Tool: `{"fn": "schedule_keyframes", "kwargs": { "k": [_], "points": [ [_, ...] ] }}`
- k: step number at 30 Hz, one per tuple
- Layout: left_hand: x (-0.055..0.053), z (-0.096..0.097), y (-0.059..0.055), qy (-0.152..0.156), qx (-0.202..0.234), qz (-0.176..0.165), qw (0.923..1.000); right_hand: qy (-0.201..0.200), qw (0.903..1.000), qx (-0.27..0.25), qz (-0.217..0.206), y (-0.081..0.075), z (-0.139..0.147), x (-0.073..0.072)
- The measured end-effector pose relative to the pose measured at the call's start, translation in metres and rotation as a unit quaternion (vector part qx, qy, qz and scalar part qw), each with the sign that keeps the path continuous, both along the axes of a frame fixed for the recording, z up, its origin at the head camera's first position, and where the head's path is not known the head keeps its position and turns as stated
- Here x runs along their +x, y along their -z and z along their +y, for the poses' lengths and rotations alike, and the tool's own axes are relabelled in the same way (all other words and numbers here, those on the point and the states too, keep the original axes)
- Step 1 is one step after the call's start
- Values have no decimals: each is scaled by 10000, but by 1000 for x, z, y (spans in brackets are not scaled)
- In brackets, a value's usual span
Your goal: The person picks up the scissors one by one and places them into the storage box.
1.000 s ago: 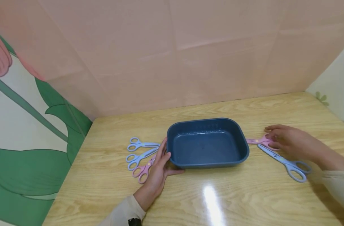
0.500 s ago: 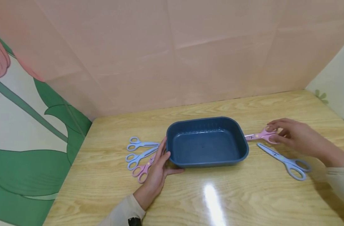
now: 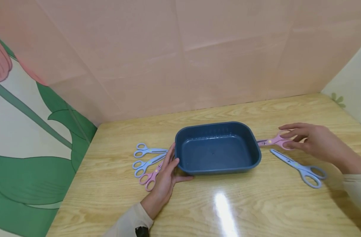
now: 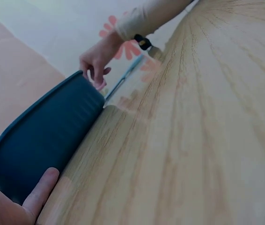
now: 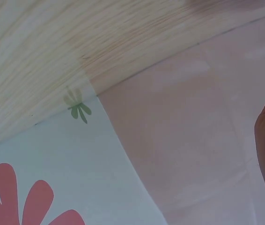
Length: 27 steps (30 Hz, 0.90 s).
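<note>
A dark blue rectangular tub [image 3: 217, 171] stands on the wooden table. My left hand [image 3: 163, 184] rests against its left wall with fingers straight, thumb [image 4: 43, 187] low on its side. At the tub's right, my right hand [image 3: 313, 141] pinches the handle loops of pink scissors [image 3: 273, 141], whose blade tips are hidden behind the tub wall. Light blue scissors [image 3: 298, 168] lie just in front of that hand. Left of the tub lie two more pairs of light blue scissors [image 3: 149, 151] and a pink pair [image 3: 150, 177], partly covered by my left hand.
A pink sheet [image 3: 183, 65] covers the wall behind the wooden table [image 3: 115, 197]. At left is a panel with painted green leaves [image 3: 26, 177]. A pale wall [image 3: 353, 85] borders the table at right.
My right hand has turned the pink scissors and shifted them slightly away from me, apart from the blue pair they met. My left hand and the tub stay in place.
</note>
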<state>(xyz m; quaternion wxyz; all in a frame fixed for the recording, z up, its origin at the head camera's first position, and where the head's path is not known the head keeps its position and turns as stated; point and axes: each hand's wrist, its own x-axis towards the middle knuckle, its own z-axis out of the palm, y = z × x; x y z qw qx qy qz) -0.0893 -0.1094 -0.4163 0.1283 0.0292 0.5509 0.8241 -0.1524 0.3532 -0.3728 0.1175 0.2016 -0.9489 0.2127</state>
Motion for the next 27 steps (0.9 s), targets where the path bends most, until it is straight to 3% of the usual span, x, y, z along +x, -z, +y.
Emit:
{"fn": "schedule_keyframes", "kwargs": {
  "k": [11, 27],
  "points": [
    [0, 1, 1, -118, -64, -108, 9999, -43, 9997, 113, 222, -1, -1, 2],
    [0, -1, 1, -38, 12, -30, 10000, -417, 9938, 198, 1015, 5, 1, -1]
  ]
}}
